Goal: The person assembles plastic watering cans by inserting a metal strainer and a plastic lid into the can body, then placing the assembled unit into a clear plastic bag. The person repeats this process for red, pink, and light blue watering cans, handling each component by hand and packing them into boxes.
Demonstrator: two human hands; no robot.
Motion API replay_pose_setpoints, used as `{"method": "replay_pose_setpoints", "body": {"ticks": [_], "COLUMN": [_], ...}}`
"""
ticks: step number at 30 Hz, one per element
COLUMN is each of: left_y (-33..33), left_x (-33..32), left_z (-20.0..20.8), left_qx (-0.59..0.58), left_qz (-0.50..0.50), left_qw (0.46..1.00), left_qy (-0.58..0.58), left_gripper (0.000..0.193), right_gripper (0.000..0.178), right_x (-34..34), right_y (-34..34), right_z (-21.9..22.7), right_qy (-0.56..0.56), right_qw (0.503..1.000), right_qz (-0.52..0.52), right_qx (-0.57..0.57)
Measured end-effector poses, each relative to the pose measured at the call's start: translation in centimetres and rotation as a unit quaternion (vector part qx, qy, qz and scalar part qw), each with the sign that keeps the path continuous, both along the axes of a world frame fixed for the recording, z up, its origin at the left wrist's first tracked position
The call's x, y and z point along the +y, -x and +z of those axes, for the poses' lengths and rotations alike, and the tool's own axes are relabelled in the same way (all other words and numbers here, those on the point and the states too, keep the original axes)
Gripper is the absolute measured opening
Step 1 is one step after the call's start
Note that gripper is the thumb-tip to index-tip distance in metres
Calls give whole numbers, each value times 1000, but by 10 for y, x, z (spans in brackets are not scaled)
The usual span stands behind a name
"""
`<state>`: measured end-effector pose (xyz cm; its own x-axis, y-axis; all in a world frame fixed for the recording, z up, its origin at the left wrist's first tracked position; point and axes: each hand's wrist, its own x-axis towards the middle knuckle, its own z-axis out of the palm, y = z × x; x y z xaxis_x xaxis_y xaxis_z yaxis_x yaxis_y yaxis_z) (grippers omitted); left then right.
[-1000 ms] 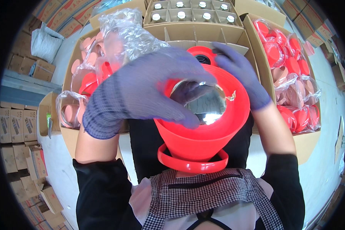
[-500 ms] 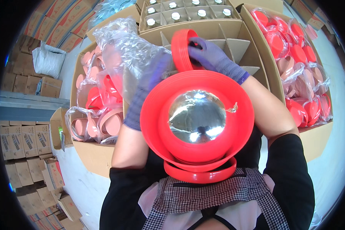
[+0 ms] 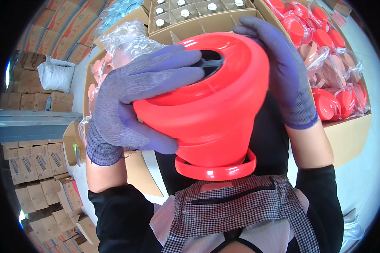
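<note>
A red plastic vacuum jug body [image 3: 215,135] is tilted in front of me, wide end up, with a red loop handle [image 3: 215,172] at its lower side by my apron. On the wide end sits a red round base piece [image 3: 234,63] with a dark centre and a grey crossbar. My left hand [image 3: 126,95], in a purple-grey glove, grips the left side: its fingers lie across the base piece to the dark centre, its thumb against the jug's side. My gloved right hand [image 3: 285,69] curves around the right rim, its fingertips at the far edge.
Ahead stands a divided carton [image 3: 198,25], with a box of white-capped bottles [image 3: 185,14] behind it. At right a carton holds bagged red and pink plastic parts [image 3: 325,63]. Clear plastic wrap [image 3: 128,38] covers the left carton. Stacked boxes [image 3: 33,164] line the far left.
The red base piece has come from the far carton onto the jug's wide end, covering the mirrored liner. Both hands have moved back to the jug, left and right of its rim.
</note>
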<state>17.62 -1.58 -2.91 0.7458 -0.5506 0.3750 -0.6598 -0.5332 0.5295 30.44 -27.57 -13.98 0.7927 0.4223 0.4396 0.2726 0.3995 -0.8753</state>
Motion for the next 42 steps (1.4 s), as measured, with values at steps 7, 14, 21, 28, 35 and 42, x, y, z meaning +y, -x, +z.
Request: {"method": "replay_pose_setpoints", "body": {"ticks": [7, 14, 21, 28, 35, 42], "left_y": [7, 10, -14, 26, 24, 32], "left_x": [9, -91, 2, -17, -16, -29], "left_z": [3, 6, -70, -80, -53, -57], "left_qx": [62, 25, 75, 18, -113, -141], "left_qz": [6, 279, 252, 269, 252, 269], "left_qw": [998, 928, 940, 923, 959, 951], "left_qy": [-12, -246, 215, 273, 71, 53], "left_gripper": [91, 66, 50, 50, 47, 40], "right_gripper": [41, 37, 40, 41, 40, 49], "right_x": [4, 49, 1, -6, -5, 20], "right_y": [16, -51, 14, 32, 47, 47], "right_z": [35, -44, 52, 59, 76, 70], "right_qy": [111, 7, 196, 300, 282, 160], "right_qw": [953, 965, 930, 893, 895, 986], "right_qz": [34, 228, 53, -9, -25, 41], "right_qx": [-281, -127, -306, -335, -346, -33]}}
